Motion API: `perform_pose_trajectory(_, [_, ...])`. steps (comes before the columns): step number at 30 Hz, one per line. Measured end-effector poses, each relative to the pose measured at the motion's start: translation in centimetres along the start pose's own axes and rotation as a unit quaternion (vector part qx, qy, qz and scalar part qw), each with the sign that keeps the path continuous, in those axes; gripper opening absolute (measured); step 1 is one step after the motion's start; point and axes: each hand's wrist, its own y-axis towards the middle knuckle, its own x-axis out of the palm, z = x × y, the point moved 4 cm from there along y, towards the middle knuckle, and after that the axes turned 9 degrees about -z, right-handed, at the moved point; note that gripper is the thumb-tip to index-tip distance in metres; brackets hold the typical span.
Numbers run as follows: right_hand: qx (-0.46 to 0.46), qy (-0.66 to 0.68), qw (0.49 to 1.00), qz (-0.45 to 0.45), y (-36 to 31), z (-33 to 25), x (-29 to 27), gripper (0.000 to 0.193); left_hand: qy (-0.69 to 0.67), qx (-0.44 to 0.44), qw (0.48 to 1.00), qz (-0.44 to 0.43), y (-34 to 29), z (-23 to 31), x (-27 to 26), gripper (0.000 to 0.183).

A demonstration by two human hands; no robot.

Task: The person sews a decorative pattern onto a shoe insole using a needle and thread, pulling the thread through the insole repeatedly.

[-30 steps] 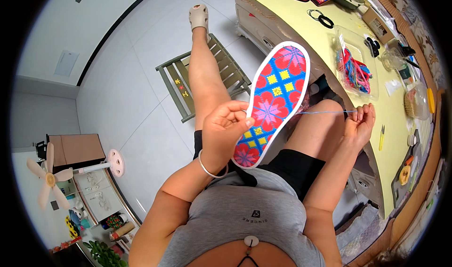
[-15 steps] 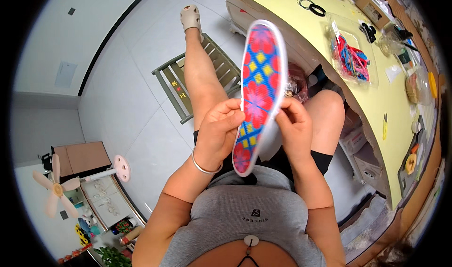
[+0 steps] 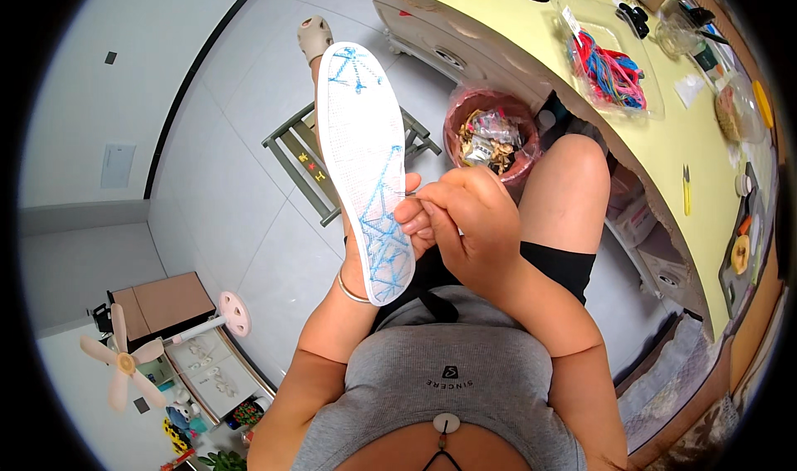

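Note:
A white insole (image 3: 363,122) stands tilted in front of me, its pale face toward me with loose blue stitch lines at the top and lower half. My left hand (image 3: 414,215) grips it from behind; its fingertips curl past the right edge, while the palm is hidden. At that same edge my right hand (image 3: 477,222) pinches with thumb and forefinger a thin dark needle-like piece, too small to make out surely. The right fingertips are close beside the left ones.
A yellow-topped table (image 3: 656,156) curves along the right, bearing a clear tray (image 3: 652,64) of coloured threads and yellow snips (image 3: 686,191). A pink-lined waste bin (image 3: 455,126) stands beyond my right knee. A folding stool (image 3: 299,172) is under my outstretched leg.
The insole has been turned over from its colourful patterned face to the white back and shifted left. My right hand has moved left to its edge, now pinching there.

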Motion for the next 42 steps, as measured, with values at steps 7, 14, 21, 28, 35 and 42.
perform_pose_trajectory(7, [0.002, -0.003, 1.000, 0.018, -0.1, 0.0, 0.2, 0.011, 0.023, 0.013, 0.999, -0.020, 0.1, -0.2, -0.2, 0.052])
perform_pose_trajectory(14, [-0.025, -0.034, 0.999, 0.034, -0.1, 0.2, 0.3, 0.016, 0.058, 0.024, 0.998, -0.021, 0.1, -0.1, -0.4, 0.045])
perform_pose_trajectory(21, [0.152, 0.137, 0.979, -0.023, -1.5, 3.9, 0.9, 0.010, 0.271, 0.076, 0.959, -0.021, -0.6, 0.8, 1.0, 0.024])
perform_pose_trajectory(28, [0.339, 0.564, 0.752, 0.042, -3.9, 6.4, 2.8, 0.034, 0.411, 0.100, 0.906, 0.022, -1.3, 0.3, 2.3, 0.018])
perform_pose_trajectory(35, [0.349, 0.581, 0.733, 0.051, -4.2, 7.0, 3.3, 0.037, 0.431, 0.086, 0.898, 0.021, -1.3, 0.3, 1.8, 0.015])
perform_pose_trajectory(42, [0.350, 0.590, 0.726, 0.039, -3.9, 6.9, 3.3, 0.038, 0.431, 0.117, 0.894, 0.025, -1.2, 0.4, 2.0, 0.020])
